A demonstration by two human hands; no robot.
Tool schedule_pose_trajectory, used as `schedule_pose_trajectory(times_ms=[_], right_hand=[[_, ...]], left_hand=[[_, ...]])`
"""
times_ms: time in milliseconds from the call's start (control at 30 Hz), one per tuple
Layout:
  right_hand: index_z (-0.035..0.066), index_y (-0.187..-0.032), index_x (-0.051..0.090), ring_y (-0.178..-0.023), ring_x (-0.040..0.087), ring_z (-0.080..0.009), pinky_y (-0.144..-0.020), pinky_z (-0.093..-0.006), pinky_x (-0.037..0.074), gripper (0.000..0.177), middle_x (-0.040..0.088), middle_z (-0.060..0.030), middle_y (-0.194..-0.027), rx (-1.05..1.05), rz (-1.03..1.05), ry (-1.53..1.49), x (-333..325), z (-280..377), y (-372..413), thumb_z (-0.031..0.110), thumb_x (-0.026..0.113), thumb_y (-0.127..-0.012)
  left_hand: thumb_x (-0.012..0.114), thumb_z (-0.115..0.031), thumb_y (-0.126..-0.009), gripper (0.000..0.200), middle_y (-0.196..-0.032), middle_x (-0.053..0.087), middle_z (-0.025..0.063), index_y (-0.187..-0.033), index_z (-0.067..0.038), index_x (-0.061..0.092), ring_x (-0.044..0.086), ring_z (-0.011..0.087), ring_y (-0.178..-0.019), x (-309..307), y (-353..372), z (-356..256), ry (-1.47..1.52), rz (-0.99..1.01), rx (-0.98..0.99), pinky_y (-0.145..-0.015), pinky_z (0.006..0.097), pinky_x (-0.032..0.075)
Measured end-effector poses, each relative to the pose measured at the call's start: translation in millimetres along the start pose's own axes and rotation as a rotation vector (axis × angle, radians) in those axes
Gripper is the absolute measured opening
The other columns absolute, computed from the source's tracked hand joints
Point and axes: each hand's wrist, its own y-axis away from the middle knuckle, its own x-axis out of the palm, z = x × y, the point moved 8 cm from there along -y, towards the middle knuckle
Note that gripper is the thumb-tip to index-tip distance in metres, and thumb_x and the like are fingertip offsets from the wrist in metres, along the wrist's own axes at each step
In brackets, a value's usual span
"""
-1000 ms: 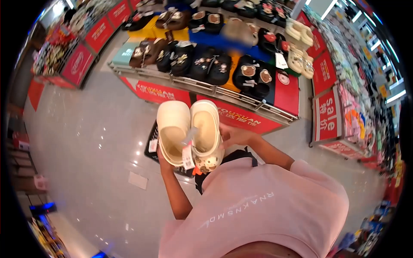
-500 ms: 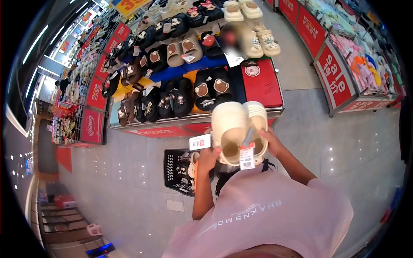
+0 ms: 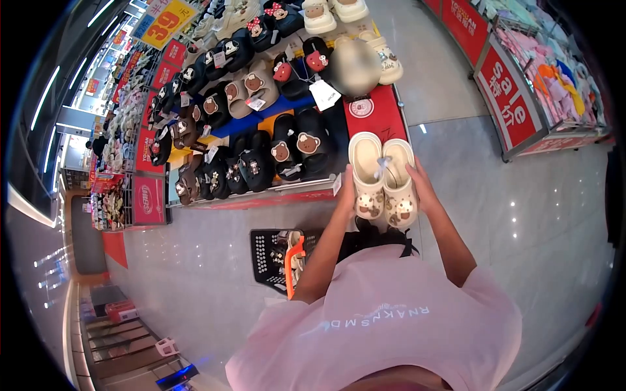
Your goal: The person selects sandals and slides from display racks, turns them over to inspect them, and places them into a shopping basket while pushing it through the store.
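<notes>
A pair of cream clogs (image 3: 400, 189) with brown bear charms on the toes is held up at the front corner of the shoe display. The toes point toward me, and a grey tie joins the two shoes. My left hand (image 3: 348, 192) grips the outer side of the left clog, its fingers partly hidden. On the other side my right hand (image 3: 423, 187) holds the right clog. A white price tag (image 3: 337, 184) shows beside my left hand. Just beyond the clogs lies a red box top (image 3: 385, 117) on the display.
Several rows of black, brown and cream slippers (image 3: 297, 146) cover the display table. A black basket (image 3: 262, 260) with an orange handle stands on the floor at my left, shoes inside it. At the right is a sale bin (image 3: 512, 107) heaped with clothes. A yellow price sign (image 3: 164, 26) hangs upper left.
The clogs have turned from heels toward the display top to insides and decorated toes showing. Both hands have shifted slightly right and up with them, and my view has turned a little.
</notes>
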Motion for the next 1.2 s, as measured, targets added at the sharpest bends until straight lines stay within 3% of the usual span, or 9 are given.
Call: schedule_pose_trajectory(times_ms=[67, 200, 267, 300, 400, 533, 633, 833, 1200], right_hand=[[0.002, -0.152, 0.025, -0.129, 0.047, -0.0214, -0.105, -0.0326, 0.040, 0.070, 0.044, -0.0137, -0.146, 0.001, -0.035, 0.042, 7.5, 12.7, -26.1, 0.029, 0.058, -0.097], [0.001, -0.151, 0.031, -0.129, 0.048, -0.0218, -0.105, -0.0317, 0.039, 0.069, 0.049, -0.0141, -0.143, -0.031, -0.030, 0.139, 13.5, 13.5, -104.2, 0.033, 0.059, -0.096], [-0.001, -0.150, 0.031, -0.131, 0.047, -0.0227, -0.107, -0.0324, 0.037, 0.075, 0.047, -0.0154, -0.145, -0.073, -0.116, 0.317, 10.7, 15.5, -140.9, 0.037, 0.061, -0.094], [0.000, -0.150, 0.031, -0.130, 0.047, -0.0232, -0.107, -0.0327, 0.037, 0.075, 0.047, -0.0157, -0.145, -0.086, -0.122, 0.325, -0.2, 6.5, -167.8, 0.037, 0.062, -0.093], [0.005, -0.151, 0.033, -0.129, 0.049, -0.0282, -0.107, -0.0353, 0.037, 0.076, 0.050, -0.0185, -0.142, -0.154, -0.275, 0.434, -2.5, 22.7, -201.9, 0.043, 0.060, -0.091], [0.015, -0.143, 0.048, -0.120, 0.057, -0.0369, -0.102, -0.0389, 0.042, 0.056, 0.061, -0.0229, -0.127, -0.007, -0.547, 1.104, 15.9, 41.1, -187.1, 0.041, 0.052, -0.094], [0.004, -0.129, 0.060, -0.117, 0.055, -0.0449, -0.101, -0.0473, 0.042, 0.072, 0.063, -0.0278, -0.117, -0.153, -0.570, 0.970, -9.5, 32.0, -201.5, 0.060, 0.046, -0.086], [-0.002, -0.100, 0.071, -0.100, 0.062, -0.0465, -0.091, -0.0504, 0.045, 0.064, 0.066, -0.0294, -0.100, -0.193, -0.610, 1.007, -46.2, 15.9, -215.9, 0.055, 0.043, -0.089], [-0.003, -0.091, 0.068, -0.088, 0.062, -0.0444, -0.081, -0.0499, 0.047, 0.043, 0.065, -0.0280, -0.087, -0.431, -0.628, 0.875, -44.1, 32.8, -193.3, 0.035, 0.050, -0.094]], left_hand=[[0.041, -0.064, -0.096, 0.070, -0.125, 0.060, 0.0127, -0.134, -0.005, 0.047, 0.059, 0.0225, -0.115, 19.0, -9.5, -21.9, 0.035, 0.025, 0.082, -0.095, 0.0362, 0.049], [0.042, -0.062, -0.097, 0.068, -0.111, 0.062, 0.0106, -0.132, -0.005, 0.050, 0.064, 0.0204, -0.093, -33.1, -72.8, -12.2, -0.224, -0.353, 0.239, -0.080, 0.0364, 0.055], [0.046, -0.055, -0.098, 0.063, -0.104, 0.063, 0.0096, -0.134, -0.004, 0.050, 0.064, 0.0171, -0.079, 0.0, -37.6, -52.1, -0.261, -0.394, 0.277, -0.068, 0.0310, 0.055], [0.051, -0.049, -0.098, 0.061, -0.104, 0.063, 0.0095, -0.137, -0.002, 0.047, 0.063, 0.0131, -0.071, 5.1, -42.8, -67.0, -0.324, -0.324, 0.555, -0.059, 0.0254, 0.052], [0.061, -0.037, -0.093, 0.063, -0.116, 0.063, 0.0228, -0.139, 0.003, 0.042, 0.064, 0.0369, -0.098, 0.1, -64.9, -68.8, -0.767, -0.459, 0.973, -0.085, 0.0435, 0.050], [0.068, -0.032, -0.085, 0.074, -0.127, 0.056, 0.0278, -0.141, 0.004, 0.036, 0.056, 0.0427, -0.115, -13.0, -65.6, -59.0, -0.812, -0.403, 0.820, -0.097, 0.0461, 0.043], [0.069, -0.031, -0.083, 0.078, -0.129, 0.055, 0.0263, -0.143, 0.004, 0.034, 0.055, 0.0411, -0.117, -18.9, -68.4, -52.4, -0.836, -0.329, 0.861, -0.099, 0.0469, 0.041], [0.065, -0.038, -0.084, 0.079, -0.141, 0.051, 0.0150, -0.150, -0.010, 0.031, 0.047, 0.0301, -0.130, -27.7, -87.9, -37.7, -0.919, -0.418, 0.598, -0.108, 0.0471, 0.025], [0.059, -0.037, -0.093, 0.079, -0.132, 0.054, 0.0270, -0.151, -0.001, 0.020, 0.054, 0.0395, -0.122, -24.8, -88.6, -48.3, -0.944, -0.157, 0.699, -0.100, 0.0415, 0.043]])
